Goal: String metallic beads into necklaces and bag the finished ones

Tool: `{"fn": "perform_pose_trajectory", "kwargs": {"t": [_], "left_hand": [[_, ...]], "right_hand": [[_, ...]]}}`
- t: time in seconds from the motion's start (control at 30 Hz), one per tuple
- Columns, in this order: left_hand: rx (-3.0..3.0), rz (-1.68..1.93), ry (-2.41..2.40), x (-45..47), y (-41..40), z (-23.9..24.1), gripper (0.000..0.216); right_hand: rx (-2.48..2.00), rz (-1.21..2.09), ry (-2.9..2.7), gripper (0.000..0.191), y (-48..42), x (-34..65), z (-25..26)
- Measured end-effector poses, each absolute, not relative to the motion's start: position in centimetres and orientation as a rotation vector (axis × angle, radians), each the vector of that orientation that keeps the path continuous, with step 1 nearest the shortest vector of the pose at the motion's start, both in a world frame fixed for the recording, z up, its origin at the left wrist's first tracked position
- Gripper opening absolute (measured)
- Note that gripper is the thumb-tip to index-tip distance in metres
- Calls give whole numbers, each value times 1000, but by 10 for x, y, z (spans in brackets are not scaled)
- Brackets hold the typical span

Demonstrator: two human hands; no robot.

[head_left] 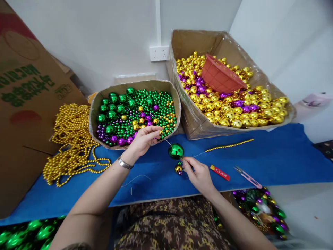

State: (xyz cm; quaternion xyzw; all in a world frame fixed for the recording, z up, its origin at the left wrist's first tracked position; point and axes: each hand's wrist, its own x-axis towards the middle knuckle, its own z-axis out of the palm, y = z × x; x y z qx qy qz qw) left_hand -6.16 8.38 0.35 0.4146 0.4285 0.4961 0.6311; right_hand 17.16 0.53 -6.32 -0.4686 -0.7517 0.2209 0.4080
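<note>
Your left hand (142,140) is up at the near rim of the small box (166,84), fingertips pinched on a small gold bead (161,132) at the top end of a thin needle (167,141). That needle slants down and right into the big green ball (176,151), which hangs just above the blue cloth (273,152). Your right hand (199,173) sits just below it, thumb and forefinger pressed together on the thread, with 2 or 3 smaller beads (178,169) bunched at the fingertips, gold one clearest.

To my eye, the thing here is alignment: keep that needle straight through the green ball's hole and hold the thread taut with the right hand, so the gold bead slides down cleanly rather than snagging. Keep the pinch light; these shiny beads look slippery and would roll far across the cloth.

Around you: green, purple and gold beads fill the small box, and the big box (182,45) far right holds gold balls with an orange basket (221,76) on top. A gold bead strand (230,145) lies right of the ball, a heap of gold chains (73,139) lies left, and a red lighter (220,172) and thread snips (247,176) lie near your right hand.
</note>
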Motion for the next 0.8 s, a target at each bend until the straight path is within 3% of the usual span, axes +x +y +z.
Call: {"fn": "perform_pose_trajectory", "kwargs": {"t": [0.33,0.6,0.8], "left_hand": [[1320,1200,1094,-59,69,-1,26],[1392,1180,1210,-50,43,-35,24],[1766,1234,1229,-47,33,-10,17]], "right_hand": [[-1143,362,-1979,20,10,169,-74],[-1239,376,-2156,18,26,162,-101],[-1147,465,-2056,27,35,161,-75]]}}
